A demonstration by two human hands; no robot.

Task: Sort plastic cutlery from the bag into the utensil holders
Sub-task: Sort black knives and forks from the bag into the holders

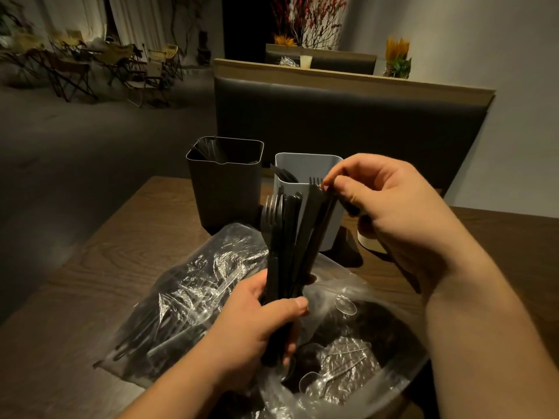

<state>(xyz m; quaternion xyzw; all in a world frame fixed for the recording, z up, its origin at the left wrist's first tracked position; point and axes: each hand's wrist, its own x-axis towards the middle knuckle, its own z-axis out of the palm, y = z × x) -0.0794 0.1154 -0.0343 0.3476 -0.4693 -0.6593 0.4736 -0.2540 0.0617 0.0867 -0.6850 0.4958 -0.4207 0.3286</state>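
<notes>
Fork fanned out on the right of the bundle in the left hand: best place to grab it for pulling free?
I'd pinch the fork at its neck just under the tines, coming from the right and above, as the right hand does. Its handle is buried in the left hand, and only the top leans clear of the bundle.

The left hand point(251, 328) sits low, curled round cutlery point(284, 243) (thumb across the front), the right hand point(393, 207) higher, pinching a fork point(313, 195).
</notes>
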